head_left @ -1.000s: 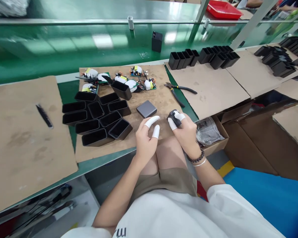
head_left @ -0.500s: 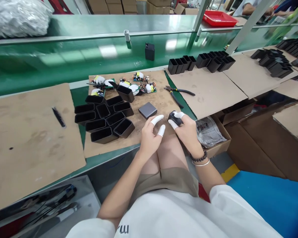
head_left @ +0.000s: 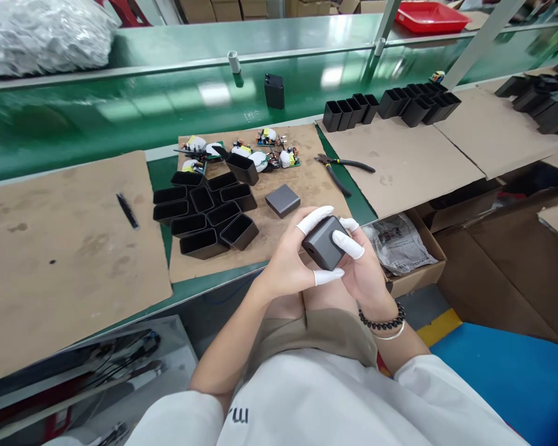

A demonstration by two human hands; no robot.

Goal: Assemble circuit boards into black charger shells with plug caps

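Note:
A dark grey power adapter [head_left: 323,241] is held over my lap, tilted, just off the table's front edge. My right hand [head_left: 363,260] grips it, with a white-covered thumb pressed on its broad face. From the other side my left hand [head_left: 295,257] holds it between index finger and thumb, both in white finger cots. On the cardboard behind lies a second grey adapter [head_left: 283,201]. Left of that stand several open black housings [head_left: 202,198]. Circuit boards [head_left: 260,160] with white and yellow parts lie beyond them, some overlapped by a tilted housing [head_left: 242,167].
Pliers [head_left: 341,166] with dark handles lie right of the boards. More black housings [head_left: 348,113] line the right-hand cardboard. A black adapter [head_left: 274,91] stands on the green belt [head_left: 167,105]. A black pen-like item [head_left: 128,210] lies left. An open carton [head_left: 413,272] sits below right.
My right hand has brought the power adapter up and turned it so its broad face shows. My left hand, apart from it before, now has its fingers on it. The view has shifted slightly.

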